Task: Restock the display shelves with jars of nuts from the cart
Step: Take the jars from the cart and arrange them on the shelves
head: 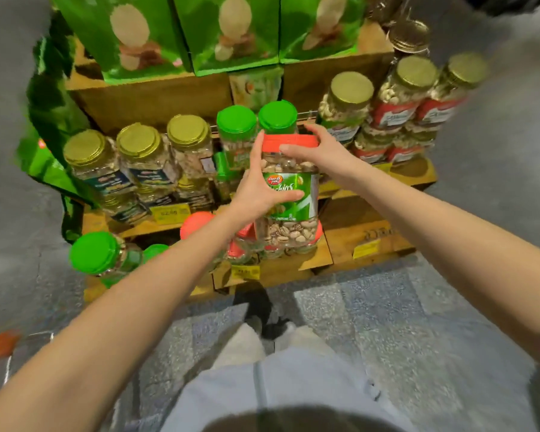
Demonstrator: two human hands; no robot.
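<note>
I hold a clear pistachio jar (289, 226) with a red lid and a green label upright in front of the wooden display shelves (349, 241). My left hand (259, 188) grips its left side, thumb across the label. My right hand (318, 151) grips the red lid and upper right edge. The jar's base hangs just above the lower shelf, beside red-lidded jars (197, 224) that my left arm partly hides. Two green-lidded jars (236, 124) stand right behind it on the middle shelf.
Gold-lidded jars (139, 143) fill the middle shelf at left, and more gold-lidded jars (353, 90) are stacked at right. Green bags (228, 29) sit on top. A green-lidded jar (95, 252) stands low at left. Yellow price tags (169, 212) line the shelf edges. Grey floor lies around.
</note>
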